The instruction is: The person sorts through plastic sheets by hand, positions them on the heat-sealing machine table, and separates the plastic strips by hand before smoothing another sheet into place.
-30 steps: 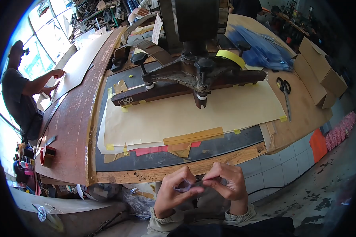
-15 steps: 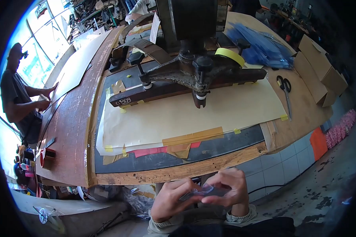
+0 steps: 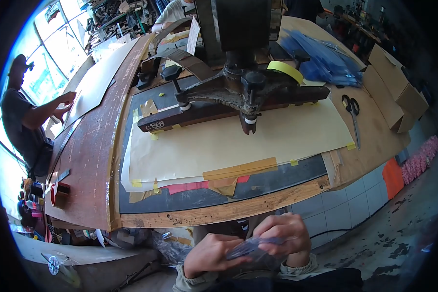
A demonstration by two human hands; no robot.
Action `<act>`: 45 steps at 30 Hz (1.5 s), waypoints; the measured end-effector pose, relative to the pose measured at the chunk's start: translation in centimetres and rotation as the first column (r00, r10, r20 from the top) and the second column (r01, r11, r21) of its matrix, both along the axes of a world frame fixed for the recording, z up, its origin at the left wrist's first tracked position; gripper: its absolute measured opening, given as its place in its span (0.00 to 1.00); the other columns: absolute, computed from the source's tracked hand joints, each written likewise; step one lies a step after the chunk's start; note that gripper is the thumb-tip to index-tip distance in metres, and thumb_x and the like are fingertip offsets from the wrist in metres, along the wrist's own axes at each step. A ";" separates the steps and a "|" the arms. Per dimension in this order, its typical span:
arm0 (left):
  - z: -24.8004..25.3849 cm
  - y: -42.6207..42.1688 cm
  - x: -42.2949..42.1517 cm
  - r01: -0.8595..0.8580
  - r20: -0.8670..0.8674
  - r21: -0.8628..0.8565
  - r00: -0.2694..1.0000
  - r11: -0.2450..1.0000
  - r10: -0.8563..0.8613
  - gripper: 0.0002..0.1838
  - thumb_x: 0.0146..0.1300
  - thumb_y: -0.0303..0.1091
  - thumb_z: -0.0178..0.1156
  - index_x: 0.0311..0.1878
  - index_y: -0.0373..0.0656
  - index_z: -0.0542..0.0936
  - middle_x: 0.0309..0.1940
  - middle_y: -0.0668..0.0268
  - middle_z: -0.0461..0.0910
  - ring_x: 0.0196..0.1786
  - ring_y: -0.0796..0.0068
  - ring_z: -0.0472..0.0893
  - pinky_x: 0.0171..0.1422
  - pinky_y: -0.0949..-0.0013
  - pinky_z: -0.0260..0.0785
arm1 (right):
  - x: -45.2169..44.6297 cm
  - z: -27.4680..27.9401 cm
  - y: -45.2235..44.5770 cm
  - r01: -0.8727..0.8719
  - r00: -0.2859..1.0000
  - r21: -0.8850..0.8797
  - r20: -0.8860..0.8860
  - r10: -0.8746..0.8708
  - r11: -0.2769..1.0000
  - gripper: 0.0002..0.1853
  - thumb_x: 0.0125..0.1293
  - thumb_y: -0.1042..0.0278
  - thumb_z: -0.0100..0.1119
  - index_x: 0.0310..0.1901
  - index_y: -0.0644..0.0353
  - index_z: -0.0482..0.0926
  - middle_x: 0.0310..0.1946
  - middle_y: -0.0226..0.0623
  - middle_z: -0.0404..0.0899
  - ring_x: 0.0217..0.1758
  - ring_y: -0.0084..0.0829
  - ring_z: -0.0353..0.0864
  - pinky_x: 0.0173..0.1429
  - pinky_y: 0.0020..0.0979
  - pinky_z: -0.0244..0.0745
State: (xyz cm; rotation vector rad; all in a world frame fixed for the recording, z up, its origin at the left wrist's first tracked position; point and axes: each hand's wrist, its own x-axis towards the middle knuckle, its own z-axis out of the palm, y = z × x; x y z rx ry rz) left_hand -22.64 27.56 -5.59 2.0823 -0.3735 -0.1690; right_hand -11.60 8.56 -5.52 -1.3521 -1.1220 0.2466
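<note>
A small clear plastic piece [image 3: 248, 247], bluish and shiny, is held between my two hands below the table's front edge. My left hand [image 3: 213, 254] pinches its left end with the fingers closed. The fingers of my right hand [image 3: 283, 234] close on its right end. Beyond my hands, a cream sheet [image 3: 194, 151] lies taped on a dark mat [image 3: 297, 173]. Over it sits a dark metal press bar [image 3: 224, 109] hung from a black machine head [image 3: 243, 29].
Black-handled scissors [image 3: 354, 117] lie at the right, beside an open cardboard box [image 3: 387, 90]. Blue clear plastic sheets [image 3: 321, 58] are piled behind, near a yellow tape roll [image 3: 284, 71]. Another person [image 3: 24, 117] handles a white sheet [image 3: 95, 80] at the left.
My hands have turned the plastic piece, so it now slants up to the right between them. The person at the left has moved their hands up along the white sheet.
</note>
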 end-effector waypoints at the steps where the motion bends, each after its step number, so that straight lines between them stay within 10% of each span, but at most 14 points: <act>1: -0.9 0.6 -0.4 0.055 0.007 0.010 0.998 0.998 -0.055 0.17 0.56 0.43 0.65 0.41 0.41 0.79 0.25 0.56 0.79 0.26 0.54 0.79 0.30 0.61 0.70 | 0.5 -0.4 0.0 -0.027 0.998 0.114 -0.050 0.033 0.993 0.07 0.52 0.71 0.68 0.29 0.60 0.79 0.31 0.36 0.82 0.23 0.28 0.81 0.28 0.25 0.74; 23: -0.9 0.8 -1.7 -0.285 0.113 0.147 0.956 0.947 0.270 0.12 0.55 0.38 0.67 0.41 0.47 0.80 0.22 0.65 0.81 0.21 0.66 0.80 0.25 0.67 0.70 | 0.9 -2.1 -1.6 0.216 0.956 0.149 -0.232 -0.178 0.965 0.04 0.58 0.81 0.58 0.35 0.64 0.79 0.28 0.43 0.84 0.15 0.15 0.72 0.18 0.17 0.64; 38: 0.5 4.5 -3.6 -0.359 0.094 0.078 0.931 0.930 0.352 0.15 0.48 0.28 0.69 0.42 0.40 0.80 0.38 0.62 0.82 0.38 0.68 0.83 0.36 0.72 0.74 | 2.2 -3.6 -3.6 0.381 0.899 0.301 -0.341 -0.275 0.874 0.02 0.65 0.77 0.53 0.38 0.65 0.73 0.29 0.50 0.82 0.11 0.14 0.68 0.14 0.16 0.61; 45: 3.9 6.2 -0.5 -0.643 0.214 -0.102 0.731 0.759 0.648 0.13 0.43 0.23 0.71 0.34 0.38 0.80 0.30 0.63 0.82 0.31 0.75 0.79 0.37 0.72 0.69 | 5.6 2.4 -2.1 0.371 0.865 -0.165 -0.296 -0.405 0.914 0.06 0.66 0.73 0.55 0.37 0.67 0.72 0.27 0.44 0.81 0.14 0.20 0.75 0.16 0.21 0.73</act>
